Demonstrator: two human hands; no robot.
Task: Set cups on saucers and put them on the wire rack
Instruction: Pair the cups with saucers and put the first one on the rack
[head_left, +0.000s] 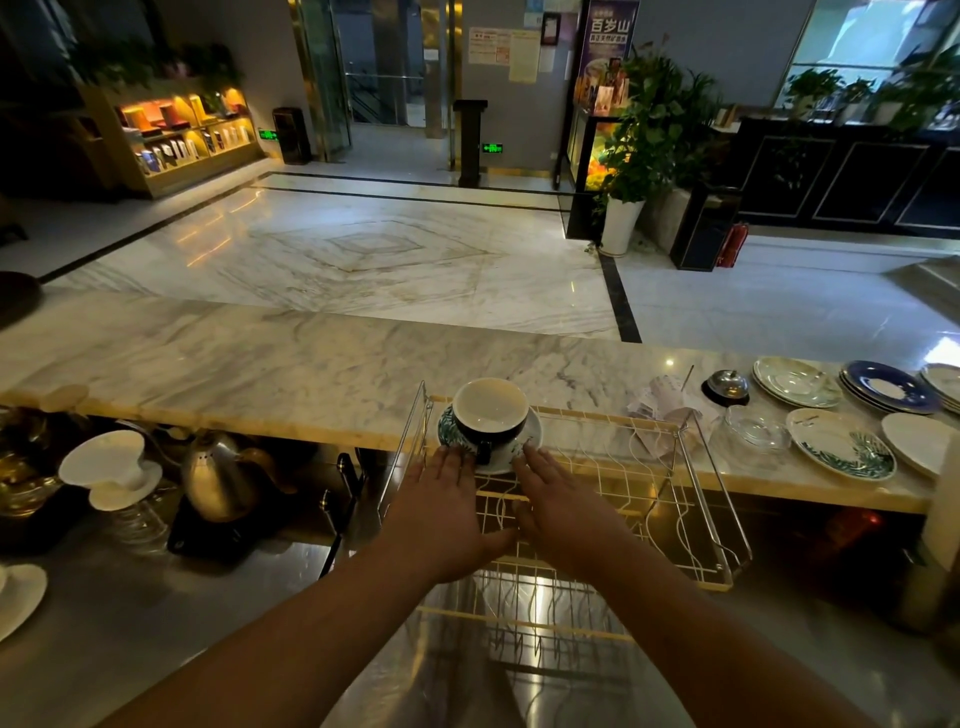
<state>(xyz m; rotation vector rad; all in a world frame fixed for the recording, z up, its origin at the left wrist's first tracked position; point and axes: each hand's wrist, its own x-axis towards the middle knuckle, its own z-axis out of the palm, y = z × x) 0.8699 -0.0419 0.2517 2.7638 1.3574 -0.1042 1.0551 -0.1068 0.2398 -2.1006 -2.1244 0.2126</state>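
A black cup (488, 415) with a white inside stands upright on a leaf-patterned saucer (530, 441) at the far left corner of the wire rack (691, 499). My left hand (441, 514) lies flat just in front of the saucer, fingers apart and tips near its rim. Beside it, my right hand (566, 514) is spread flat, fingertips touching or nearly touching the saucer's right edge. Neither hand holds anything. More saucers sit on the marble counter at right: a leaf-patterned one (841, 449), a pale stack (795, 382) and a blue stack (888, 387).
On the marble counter (260, 364) sit a call bell (725, 387), a glass ashtray (753, 428) and crumpled receipts (660, 400). Lower left, a steel worktop holds a kettle (218, 475), a white dripper (109, 467) and a plate edge (18, 597).
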